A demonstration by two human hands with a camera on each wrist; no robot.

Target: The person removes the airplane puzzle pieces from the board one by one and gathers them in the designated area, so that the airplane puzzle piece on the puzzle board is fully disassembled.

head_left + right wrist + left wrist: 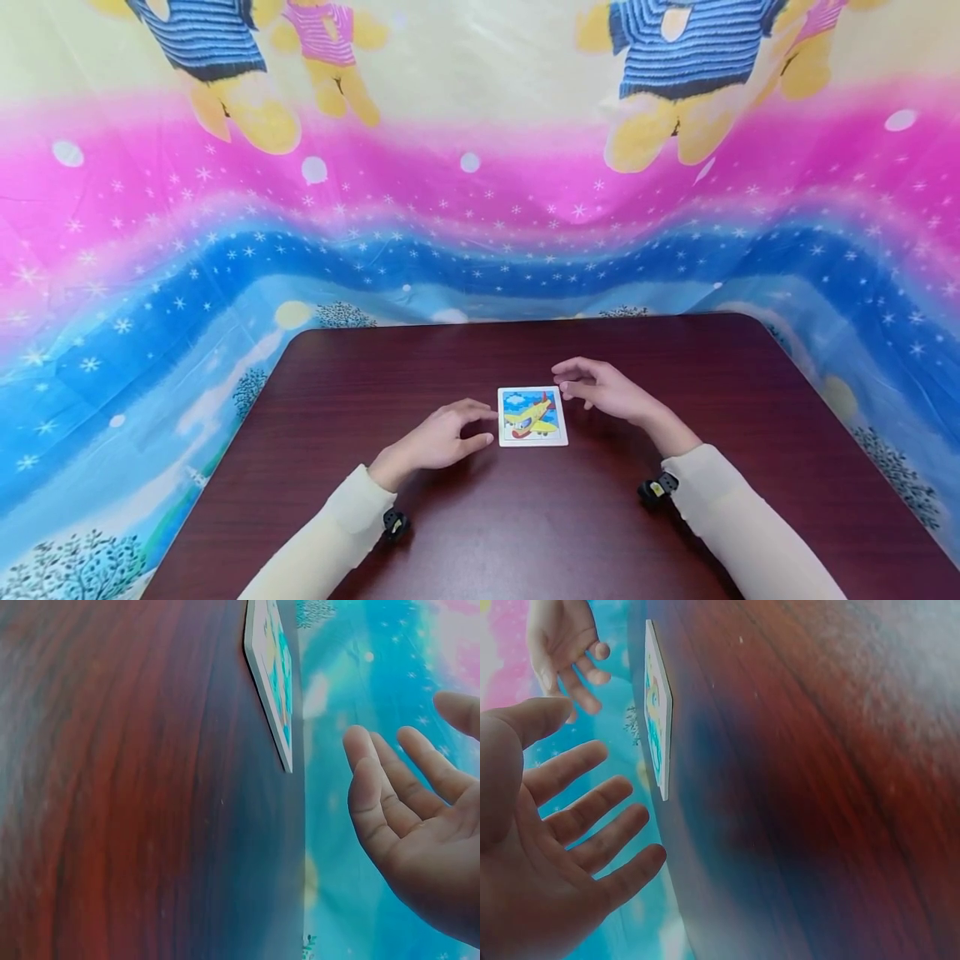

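The board (533,417) lies flat on the desk (480,525), printed face up, between the left hand (442,435) and the right hand (603,389); each grip is empty, its fingers loosely spread just beside the board. Judging by its thin, straight edges, it should be light and stiff, not easily broken, though the smooth desk may let it slide if nudged from one side only. The surest hold is probably on its left and right edges together, low down, since the thin rim offers fingertips little to pinch.
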